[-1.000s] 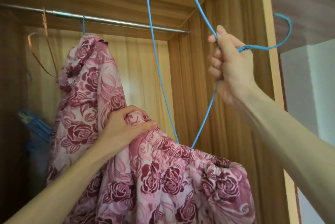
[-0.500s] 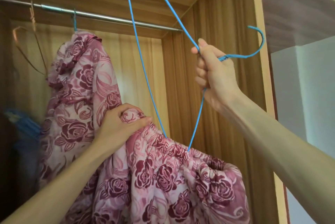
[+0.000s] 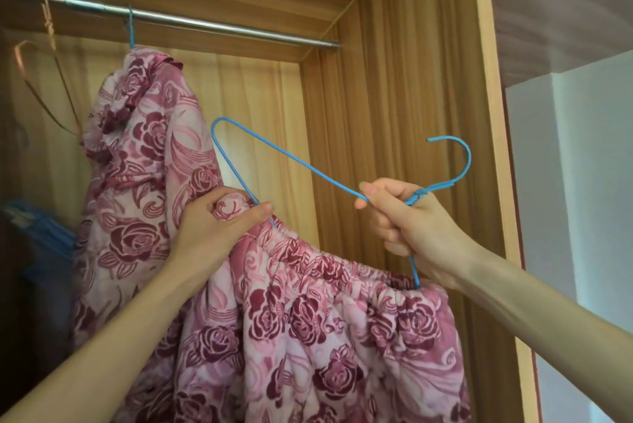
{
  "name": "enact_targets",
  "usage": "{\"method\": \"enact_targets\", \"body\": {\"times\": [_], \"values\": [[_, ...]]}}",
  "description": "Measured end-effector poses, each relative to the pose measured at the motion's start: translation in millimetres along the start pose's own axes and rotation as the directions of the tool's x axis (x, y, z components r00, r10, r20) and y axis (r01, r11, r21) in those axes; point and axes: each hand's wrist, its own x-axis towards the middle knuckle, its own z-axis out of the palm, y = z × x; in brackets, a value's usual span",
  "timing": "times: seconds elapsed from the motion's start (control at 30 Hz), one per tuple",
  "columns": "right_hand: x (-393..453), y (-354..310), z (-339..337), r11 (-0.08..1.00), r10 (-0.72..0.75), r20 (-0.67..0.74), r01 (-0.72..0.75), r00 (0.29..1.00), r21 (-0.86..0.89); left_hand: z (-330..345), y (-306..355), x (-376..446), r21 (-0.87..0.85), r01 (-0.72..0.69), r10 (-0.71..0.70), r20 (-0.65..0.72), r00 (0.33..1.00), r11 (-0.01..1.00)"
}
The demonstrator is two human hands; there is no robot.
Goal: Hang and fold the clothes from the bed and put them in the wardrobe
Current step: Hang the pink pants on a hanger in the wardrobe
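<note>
The right hand (image 3: 407, 217) gripped the blue wire hanger (image 3: 301, 164) at its neck, fingers curled round the twisted wire just below the hook, which pointed up and to the right, clear of the rail. This grip appeared chosen to steer the whole frame from one point. The hanger lay tilted, one shoulder loop raised to the upper left; its two wires ran down into the elastic waistband of the rose-print garment (image 3: 325, 337), one beside each hand.

The left hand (image 3: 219, 220) pinched a bunched fold of that waistband, thumb pressed along the top and fingers curled behind, touching the hanger wire where it entered the cloth. The hold probably kept the band open and steady while the wire was worked in.

The garment hung in front of the open wardrobe, below the metal rail (image 3: 205, 23). A second rose-print garment (image 3: 137, 148) already hung there on a blue hook (image 3: 130, 28). A copper-coloured hanger (image 3: 44, 56) hung further left.

Judged stage: seating incomplete; hooking to the rail not yet done.
</note>
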Motion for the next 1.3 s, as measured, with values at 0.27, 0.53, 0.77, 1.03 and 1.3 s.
{"method": "enact_targets", "body": {"times": [0.27,0.53,0.77,1.03,1.3], "values": [[-26.6,1.6,-35.5,0.979,0.163,0.065,-0.153,0.984,-0.137,1.6,6.3,-5.3,-0.015,0.002,-0.001,0.016,1.000,1.000],[-47.8,-1.8,-68.0,0.909,0.275,0.136,-0.211,0.952,-0.361,-5.3,5.5,-6.1,0.030,-0.004,0.002,0.043,0.999,1.000],[-46.0,-12.5,-71.7,0.764,0.493,0.231,-0.290,0.839,-0.577,-4.9,7.5,-2.7,0.085,-0.049,0.042,0.076,0.996,0.995],[-17.8,-18.0,-32.4,0.798,0.422,0.205,-0.255,0.883,-0.546,38.8,28.5,-30.1,0.255,-0.188,0.043,0.483,0.874,0.948],[-17.2,-30.8,-24.5,0.783,0.445,0.225,-0.255,0.867,-0.567,49.0,49.6,-45.5,0.437,-0.246,-0.136,0.677,0.723,0.865]]}}
